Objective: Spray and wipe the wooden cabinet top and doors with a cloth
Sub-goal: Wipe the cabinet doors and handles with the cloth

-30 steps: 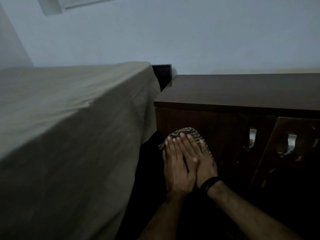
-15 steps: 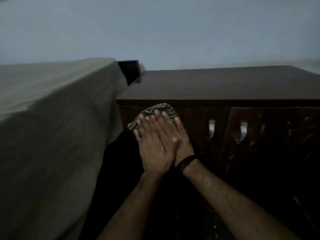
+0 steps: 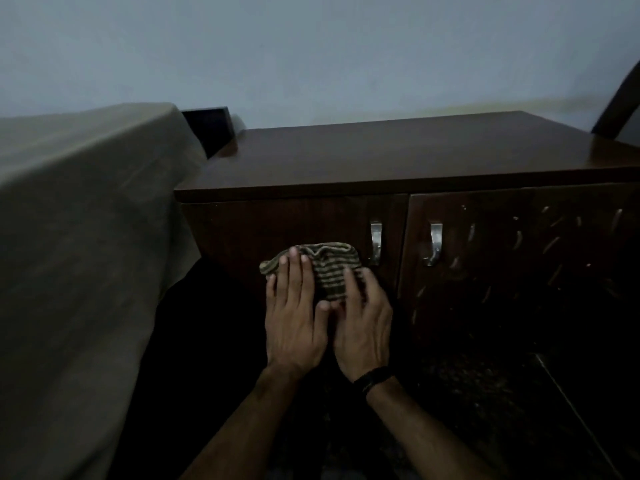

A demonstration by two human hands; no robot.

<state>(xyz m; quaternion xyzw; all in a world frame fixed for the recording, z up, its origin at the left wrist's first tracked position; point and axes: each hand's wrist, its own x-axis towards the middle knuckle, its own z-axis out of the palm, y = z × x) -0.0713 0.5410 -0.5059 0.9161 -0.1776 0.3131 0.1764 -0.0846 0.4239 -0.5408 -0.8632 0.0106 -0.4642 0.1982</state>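
Note:
A dark wooden cabinet stands ahead, its top point(image 3: 398, 154) bare and glossy. A striped green-brown cloth point(image 3: 327, 268) lies flat against the left door point(image 3: 273, 230). My left hand point(image 3: 294, 317) presses the cloth's left part with straight fingers. Beside it, my right hand point(image 3: 363, 320), with a black wristband, presses the cloth's right part, its fingers slightly bent. The right door point(image 3: 512, 258) shows streaks and droplets of spray. No spray bottle is in view.
A bed draped in a beige sheet point(image 3: 79, 237) fills the left, close to the cabinet's left side. Two metal handles point(image 3: 375, 242) point(image 3: 434, 244) sit where the doors meet. A dark curved chair back point(image 3: 620, 105) rises at the far right.
My hands, stacked one on the other before, now lie side by side on the cloth. The cloth has slid down and to the right on the left door, toward the handles.

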